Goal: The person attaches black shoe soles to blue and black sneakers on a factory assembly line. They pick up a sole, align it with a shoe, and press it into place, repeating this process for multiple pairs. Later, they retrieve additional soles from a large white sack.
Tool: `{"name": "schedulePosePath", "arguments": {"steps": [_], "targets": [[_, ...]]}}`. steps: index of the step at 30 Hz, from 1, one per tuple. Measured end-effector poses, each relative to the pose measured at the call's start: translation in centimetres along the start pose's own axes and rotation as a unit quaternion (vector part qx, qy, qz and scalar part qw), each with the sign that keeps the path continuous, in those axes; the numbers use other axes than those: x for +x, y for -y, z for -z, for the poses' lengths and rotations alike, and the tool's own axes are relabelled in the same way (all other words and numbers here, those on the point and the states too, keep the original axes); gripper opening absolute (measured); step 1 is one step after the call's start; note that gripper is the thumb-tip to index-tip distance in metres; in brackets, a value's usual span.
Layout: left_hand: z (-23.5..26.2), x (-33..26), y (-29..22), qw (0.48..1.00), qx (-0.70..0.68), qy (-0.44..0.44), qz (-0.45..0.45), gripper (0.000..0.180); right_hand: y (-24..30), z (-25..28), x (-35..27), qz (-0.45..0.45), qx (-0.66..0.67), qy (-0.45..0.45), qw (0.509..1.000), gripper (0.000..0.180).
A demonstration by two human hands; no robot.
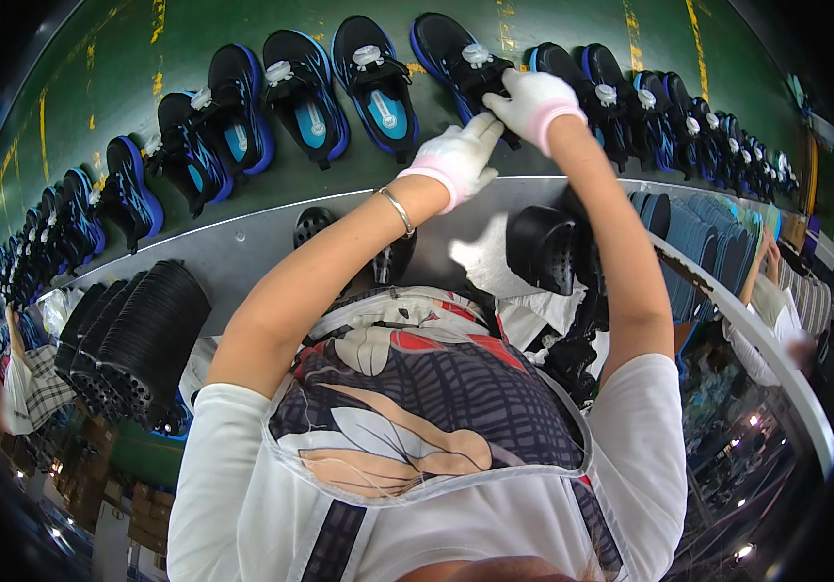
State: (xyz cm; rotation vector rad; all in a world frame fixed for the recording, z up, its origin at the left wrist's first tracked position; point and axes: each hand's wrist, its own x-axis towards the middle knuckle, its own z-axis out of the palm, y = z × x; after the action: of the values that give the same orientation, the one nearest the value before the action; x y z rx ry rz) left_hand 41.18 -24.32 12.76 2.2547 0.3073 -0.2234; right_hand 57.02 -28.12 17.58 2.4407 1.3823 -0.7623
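A black shoe (443,42) with a blue sole edge lies on the green conveyor belt, toe pointing away, a whitish round piece on its laces. Both hands wear white gloves with pink cuffs and meet at its heel end. My right hand (537,102) grips the collar with bent fingers. From the left, my left hand (458,158) reaches the shoe's opening, fingers stretched, thumb apart. The gloves hide most of the shoe's inside. Just left is a similar shoe (375,82) with a light blue insole.
More such shoes line the green belt (179,58) on both sides. A metal rail (252,233) runs along its near edge. Below it stand stacked black curved pieces (150,330), a black perforated piece (540,250) and blue-grey insoles (703,238). Other people work at both far sides.
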Motion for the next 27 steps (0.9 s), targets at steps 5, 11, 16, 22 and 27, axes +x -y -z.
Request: {"name": "schedulePosePath", "arguments": {"steps": [5, 11, 16, 22, 27], "targets": [[-1.0, 2.6, 1.4, 0.997, -0.018, 0.048, 0.06, 0.043, 2.7, -3.3, 2.0, -0.062, 0.041, 0.0, 0.997, 0.044], [-1.3, 5.2, 2.4, 0.986, -0.037, 0.115, 0.117, 0.036, 2.7, -3.9, 3.0, -0.05, 0.069, 0.005, 0.996, 0.038], [-1.2, 5.6, 2.5, 0.98, -0.056, 0.137, 0.135, 0.039, 2.4, -4.3, 3.9, -0.023, 0.081, -0.016, 0.996, 0.029], [0.1, 5.2, 1.8, 0.979, -0.041, 0.109, 0.169, 0.038, 3.3, -3.4, 3.9, -0.051, 0.104, -0.007, 0.993, 0.026], [-1.2, 4.6, 3.2, 0.982, -0.042, 0.103, 0.151, 0.034, 4.4, -3.0, 3.3, -0.048, 0.093, -0.001, 0.995, 0.032]]}}
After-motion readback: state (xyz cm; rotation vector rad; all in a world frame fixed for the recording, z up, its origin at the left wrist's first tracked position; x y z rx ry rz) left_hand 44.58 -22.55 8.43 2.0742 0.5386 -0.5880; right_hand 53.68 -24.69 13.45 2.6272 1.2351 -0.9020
